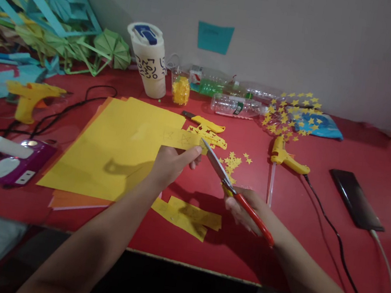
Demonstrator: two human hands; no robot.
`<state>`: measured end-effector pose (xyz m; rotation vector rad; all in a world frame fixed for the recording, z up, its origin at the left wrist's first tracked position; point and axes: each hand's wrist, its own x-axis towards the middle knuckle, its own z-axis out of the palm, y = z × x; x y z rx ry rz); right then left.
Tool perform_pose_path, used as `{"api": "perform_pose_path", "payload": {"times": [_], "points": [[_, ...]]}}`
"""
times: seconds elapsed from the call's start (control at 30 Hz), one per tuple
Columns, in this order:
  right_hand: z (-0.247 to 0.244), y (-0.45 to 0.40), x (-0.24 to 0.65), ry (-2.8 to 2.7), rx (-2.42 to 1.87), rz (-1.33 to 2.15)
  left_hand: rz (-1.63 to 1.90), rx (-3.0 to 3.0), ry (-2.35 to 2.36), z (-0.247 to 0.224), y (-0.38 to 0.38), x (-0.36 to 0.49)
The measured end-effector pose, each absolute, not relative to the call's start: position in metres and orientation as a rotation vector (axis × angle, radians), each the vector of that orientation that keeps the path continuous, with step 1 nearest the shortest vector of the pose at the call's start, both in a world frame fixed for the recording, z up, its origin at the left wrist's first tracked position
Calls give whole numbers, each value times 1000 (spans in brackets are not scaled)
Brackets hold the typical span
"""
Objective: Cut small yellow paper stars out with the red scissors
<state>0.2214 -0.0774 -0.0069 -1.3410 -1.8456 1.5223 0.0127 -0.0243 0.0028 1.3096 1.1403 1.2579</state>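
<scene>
My left hand [174,163] pinches a yellow paper strip [175,138] marked with drawn star outlines. In my right hand [245,209] is a pair of scissors [220,165] with red handles, its blades pointing up and left. The blade tips meet the strip's right end, close to my left thumb. Small yellow paper stars [231,162] lie scattered behind the scissors. Beyond the strip are star-punched paper scraps [214,138] and a yellow utility knife [208,123]. Below my hands lie more cut yellow strips [186,215].
Yellow sheets [100,152] cover the left middle of the red table [310,259]. Glue guns stand left [29,99] and right [284,158], with trailing cords. A tumbler [150,67], plastic bottles [237,106] and a star cluster [287,115] line the back. A phone [355,199] lies right.
</scene>
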Motion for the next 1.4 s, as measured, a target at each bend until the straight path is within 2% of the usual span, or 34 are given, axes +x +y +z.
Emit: {"api": "perform_pose_path", "payload": {"times": [0.3, 0.53, 0.87, 1.4], "points": [[-8, -76, 220, -1816, -1342, 1539, 1275, 1349, 1050, 4, -22, 10], [-8, -79, 218, -1745, -1263, 1615, 1107, 1386, 1201, 9, -33, 16], [-7, -84, 213, -1713, -1213, 1665, 1217, 1387, 1257, 4, -42, 31], [0, -80, 221, -1833, -1209, 1565, 1070, 1333, 1333, -2, -35, 12]]}}
